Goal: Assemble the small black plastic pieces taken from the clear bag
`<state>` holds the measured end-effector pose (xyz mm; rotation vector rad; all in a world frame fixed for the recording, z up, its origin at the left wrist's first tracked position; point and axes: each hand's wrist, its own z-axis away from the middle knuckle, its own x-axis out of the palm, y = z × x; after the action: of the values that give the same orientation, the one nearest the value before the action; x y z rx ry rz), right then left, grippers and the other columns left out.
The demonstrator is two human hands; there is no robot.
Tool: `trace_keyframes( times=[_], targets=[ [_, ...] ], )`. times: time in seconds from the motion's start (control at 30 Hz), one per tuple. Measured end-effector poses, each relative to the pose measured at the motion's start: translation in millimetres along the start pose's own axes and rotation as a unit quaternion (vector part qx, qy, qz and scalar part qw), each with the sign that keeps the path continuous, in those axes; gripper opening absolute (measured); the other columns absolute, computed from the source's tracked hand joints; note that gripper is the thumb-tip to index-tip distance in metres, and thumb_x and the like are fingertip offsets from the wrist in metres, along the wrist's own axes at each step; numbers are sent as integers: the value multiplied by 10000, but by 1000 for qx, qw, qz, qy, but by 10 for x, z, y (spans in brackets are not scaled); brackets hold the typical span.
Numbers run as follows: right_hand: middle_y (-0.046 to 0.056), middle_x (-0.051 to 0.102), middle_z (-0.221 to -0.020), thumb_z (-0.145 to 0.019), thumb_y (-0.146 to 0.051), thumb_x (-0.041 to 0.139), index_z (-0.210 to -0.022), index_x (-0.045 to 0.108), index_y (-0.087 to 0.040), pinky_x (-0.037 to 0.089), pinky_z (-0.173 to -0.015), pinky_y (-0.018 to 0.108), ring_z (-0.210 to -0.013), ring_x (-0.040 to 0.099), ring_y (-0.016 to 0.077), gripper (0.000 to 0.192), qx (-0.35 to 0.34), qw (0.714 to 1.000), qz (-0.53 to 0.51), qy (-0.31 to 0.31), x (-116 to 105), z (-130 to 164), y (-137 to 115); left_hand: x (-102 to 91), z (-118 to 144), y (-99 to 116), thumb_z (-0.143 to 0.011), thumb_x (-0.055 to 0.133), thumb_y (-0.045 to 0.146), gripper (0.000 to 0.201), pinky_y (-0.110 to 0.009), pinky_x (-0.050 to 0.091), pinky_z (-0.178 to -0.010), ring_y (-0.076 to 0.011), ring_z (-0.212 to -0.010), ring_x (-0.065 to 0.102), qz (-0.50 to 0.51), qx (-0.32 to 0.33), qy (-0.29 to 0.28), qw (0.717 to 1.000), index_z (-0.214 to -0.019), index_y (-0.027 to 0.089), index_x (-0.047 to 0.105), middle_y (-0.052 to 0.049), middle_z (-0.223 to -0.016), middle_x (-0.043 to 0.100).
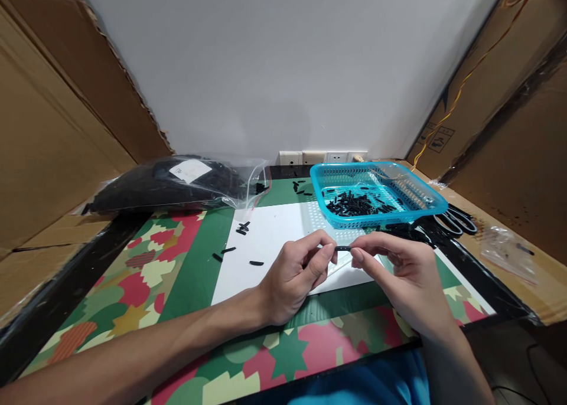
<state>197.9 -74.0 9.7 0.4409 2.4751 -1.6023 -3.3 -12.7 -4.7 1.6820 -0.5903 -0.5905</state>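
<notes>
My left hand (297, 275) and my right hand (401, 278) meet above a white sheet (274, 245), pinching between their fingertips a short black tube piece (342, 248). A small clear plastic bag (333, 269) seems to hang below my left fingers. Several loose black pieces (243, 228) lie on the white sheet to the left of my hands. Just beyond my hands stands a blue plastic basket (416, 207) holding several more black pieces (354, 204).
A large clear bag of black parts (172, 183) lies at the back left. Black scissors (456, 221) rest right of the basket, and a small clear bag (507, 251) lies on the cardboard beyond them. Cardboard walls stand on both sides. Wall sockets (323, 157) sit behind the table.
</notes>
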Motion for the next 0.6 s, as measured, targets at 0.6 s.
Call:
trace_keyframes(
  times=[0.6],
  targets=[
    [-5, 769, -847, -997, -230, 715, -903, 772, -238, 513, -697, 260, -765, 663, 158, 111, -12, 1000, 2, -3, 9, 32, 21, -8, 5, -42, -1087, 483, 508, 353, -245, 212, -487, -81, -500, 293, 7, 1, -1, 1000, -962, 188, 563, 94, -567, 349]
  ],
)
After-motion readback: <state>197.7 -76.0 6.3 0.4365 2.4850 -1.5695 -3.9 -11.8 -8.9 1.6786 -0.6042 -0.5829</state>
